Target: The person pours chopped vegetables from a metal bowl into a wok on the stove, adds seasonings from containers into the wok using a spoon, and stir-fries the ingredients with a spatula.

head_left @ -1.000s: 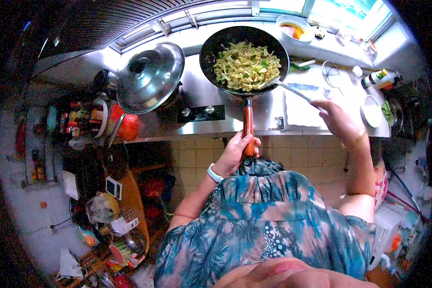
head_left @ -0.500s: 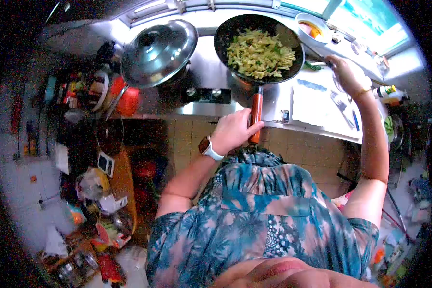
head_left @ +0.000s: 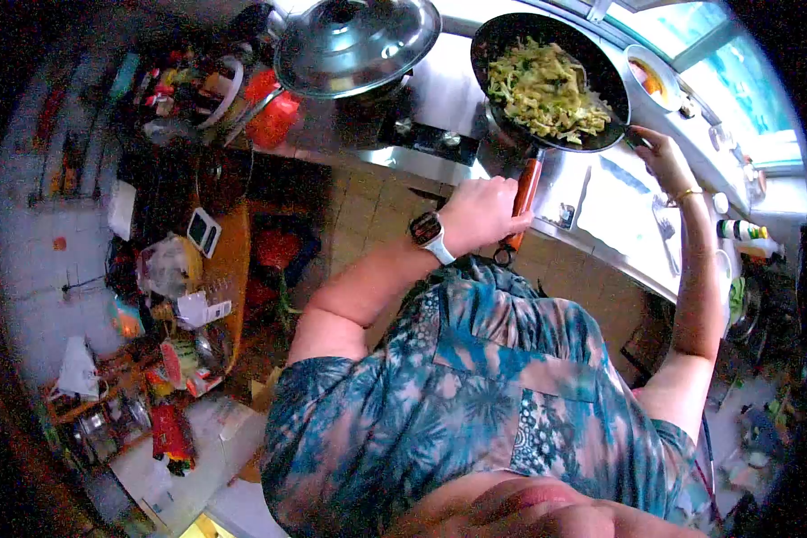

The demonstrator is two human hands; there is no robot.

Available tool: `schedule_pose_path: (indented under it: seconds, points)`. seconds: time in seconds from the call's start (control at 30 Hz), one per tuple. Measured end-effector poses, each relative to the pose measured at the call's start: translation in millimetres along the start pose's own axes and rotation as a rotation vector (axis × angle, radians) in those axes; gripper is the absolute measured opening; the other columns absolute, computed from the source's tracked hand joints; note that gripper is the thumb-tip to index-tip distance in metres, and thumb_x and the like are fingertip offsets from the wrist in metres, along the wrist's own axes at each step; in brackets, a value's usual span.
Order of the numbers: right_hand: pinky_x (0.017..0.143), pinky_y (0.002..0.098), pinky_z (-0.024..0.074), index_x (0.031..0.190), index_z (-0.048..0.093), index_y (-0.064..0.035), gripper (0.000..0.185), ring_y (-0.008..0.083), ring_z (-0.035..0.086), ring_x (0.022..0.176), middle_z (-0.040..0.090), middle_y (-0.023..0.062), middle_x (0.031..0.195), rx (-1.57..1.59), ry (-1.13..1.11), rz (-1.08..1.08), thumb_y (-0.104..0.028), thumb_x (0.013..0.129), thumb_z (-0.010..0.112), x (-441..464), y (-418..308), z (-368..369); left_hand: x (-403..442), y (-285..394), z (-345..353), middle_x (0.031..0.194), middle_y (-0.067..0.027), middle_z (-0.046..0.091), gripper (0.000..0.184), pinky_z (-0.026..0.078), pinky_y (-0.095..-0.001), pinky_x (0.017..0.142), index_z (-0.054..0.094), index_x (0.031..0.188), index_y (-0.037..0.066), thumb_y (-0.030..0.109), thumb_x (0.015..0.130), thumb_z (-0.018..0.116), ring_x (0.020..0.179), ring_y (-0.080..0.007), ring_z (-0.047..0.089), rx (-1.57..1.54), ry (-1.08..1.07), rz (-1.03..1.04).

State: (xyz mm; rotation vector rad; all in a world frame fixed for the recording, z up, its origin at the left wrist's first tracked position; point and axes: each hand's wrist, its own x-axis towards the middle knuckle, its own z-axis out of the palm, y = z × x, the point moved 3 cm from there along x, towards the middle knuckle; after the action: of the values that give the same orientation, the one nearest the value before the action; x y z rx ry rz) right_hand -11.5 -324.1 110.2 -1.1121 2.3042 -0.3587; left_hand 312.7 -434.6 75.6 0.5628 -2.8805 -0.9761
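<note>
A dark wok [head_left: 623, 99] full of cooked pale, shredded food with green bits [head_left: 547, 90] is over the right side of the stove. My left hand [head_left: 482, 213], with a watch on the wrist, is closed on the wok's reddish-brown handle [head_left: 528, 184]. At the wok's right edge, my right hand [head_left: 663, 163] is closed around the dark handle end of a spatula [head_left: 637, 137]. The spatula's head is in or behind the food and I cannot make it out clearly.
A domed metal lid [head_left: 359, 54] sits over the left burner. Behind the wok, on the right, stands a white bowl [head_left: 655, 76] with orange contents. A fork [head_left: 665, 224] lies on the right counter [head_left: 614, 202]. A red bag [head_left: 273, 112] is left of the stove.
The view has turned, so the stove and wok appear farther right and higher. My right hand has come in closer to the wok's rim with the spatula. My left hand stays on the handle.
</note>
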Motion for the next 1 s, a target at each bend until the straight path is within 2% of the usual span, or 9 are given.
schedule_pose_path:
  seconds: [0.07, 0.1, 0.33, 0.43, 0.57, 0.67, 0.83, 0.93, 1.0]
  points:
    - [0.075, 0.0354, 0.0499, 0.124, 0.057, -0.0066, 0.039, 0.0253, 0.066, 0.082, 0.069, 0.0137, 0.092, -0.124, 0.252, -0.335, -0.004, 0.085, 0.054, -26, -15, 3, -1, 6, -3, 0.079, -0.0185, 0.063, 0.038, 0.051, -0.0462, 0.068, 0.060, 0.083, 0.001, 0.038, 0.082, 0.058, 0.073, -0.0370, 0.063, -0.007, 0.039, 0.034]
    - [0.080, 0.0391, 0.0494, 0.124, 0.058, -0.0084, 0.039, 0.0331, 0.066, 0.090, 0.066, 0.0217, 0.099, -0.197, 0.230, -0.173, -0.005, 0.085, 0.054, -52, -47, -2, -1, 4, -1, 0.079, -0.0183, 0.063, 0.038, 0.051, -0.0462, 0.068, 0.059, 0.083, 0.001, 0.039, 0.083, 0.058, 0.073, -0.0370, 0.063, -0.028, 0.041, 0.023]
    - [0.067, 0.0463, 0.0487, 0.136, 0.043, -0.0172, 0.046, 0.0378, 0.063, 0.075, 0.063, 0.0256, 0.084, -0.270, 0.263, -0.282, -0.005, 0.091, 0.044, -93, -82, 41, -10, -11, 25, 0.083, -0.0228, 0.063, 0.043, 0.050, -0.0477, 0.069, 0.052, 0.101, 0.000, 0.041, 0.088, 0.055, 0.077, -0.0409, 0.062, -0.140, 0.055, -0.064]
    - [0.055, 0.0467, 0.0482, 0.133, 0.047, -0.0194, 0.045, 0.0363, 0.063, 0.061, 0.063, 0.0212, 0.072, -0.562, 0.216, -0.195, -0.006, 0.090, 0.046, -91, -88, 48, -13, -24, 51, 0.082, -0.0191, 0.064, 0.043, 0.051, -0.0401, 0.068, 0.048, 0.115, -0.002, 0.031, 0.091, 0.058, 0.075, -0.0321, 0.065, -0.756, 0.033, -0.135]
    - [0.063, 0.0477, 0.0497, 0.132, 0.049, -0.0151, 0.041, 0.0346, 0.064, 0.068, 0.063, 0.0201, 0.075, -0.430, 0.300, -0.284, -0.010, 0.091, 0.045, -57, -40, 35, -17, -18, 56, 0.082, -0.0105, 0.063, 0.040, 0.051, -0.0302, 0.065, 0.043, 0.121, -0.005, 0.022, 0.094, 0.055, 0.073, -0.0156, 0.064, -0.875, 0.022, -0.145]
    - [0.073, 0.0426, 0.0499, 0.127, 0.055, -0.0164, 0.040, 0.0356, 0.065, 0.083, 0.064, 0.0220, 0.096, -0.581, 0.233, -0.085, -0.005, 0.089, 0.051, -71, -57, -31, -18, -17, 61, 0.082, -0.0098, 0.062, 0.041, 0.051, -0.0311, 0.064, 0.042, 0.123, -0.005, 0.022, 0.095, 0.054, 0.072, -0.0153, 0.063, -0.948, 0.012, -0.146]
    - [0.085, 0.0355, 0.0469, 0.121, 0.060, -0.0109, 0.035, 0.0249, 0.063, 0.097, 0.065, 0.0150, 0.110, -0.341, 0.299, -0.284, -0.001, 0.088, 0.052, -5, -1, -109, -22, -11, 63, 0.082, -0.0077, 0.060, 0.042, 0.052, -0.0278, 0.059, 0.036, 0.129, -0.004, 0.018, 0.096, 0.051, 0.068, -0.0145, 0.062, -1.188, -0.031, -0.160]
    - [0.075, 0.0338, 0.0491, 0.121, 0.061, -0.0103, 0.036, 0.0228, 0.063, 0.081, 0.069, 0.0112, 0.094, -0.390, 0.345, -0.594, -0.001, 0.086, 0.055, 58, 25, -124, -28, -4, 60, 0.085, -0.0073, 0.058, 0.035, 0.054, -0.0296, 0.057, 0.039, 0.125, 0.001, 0.020, 0.098, 0.049, 0.070, -0.0150, 0.061, -1.331, -0.081, -0.185]
    - [0.076, 0.0336, 0.0494, 0.121, 0.061, -0.0102, 0.037, 0.0220, 0.063, 0.082, 0.069, 0.0111, 0.092, -0.301, 0.181, -0.326, -0.002, 0.086, 0.056, 69, -4, -112, -31, -3, 61, 0.084, -0.0074, 0.057, 0.038, 0.054, -0.0295, 0.057, 0.037, 0.129, 0.003, 0.021, 0.098, 0.048, 0.068, -0.0149, 0.060, -1.280, -0.028, -0.161]
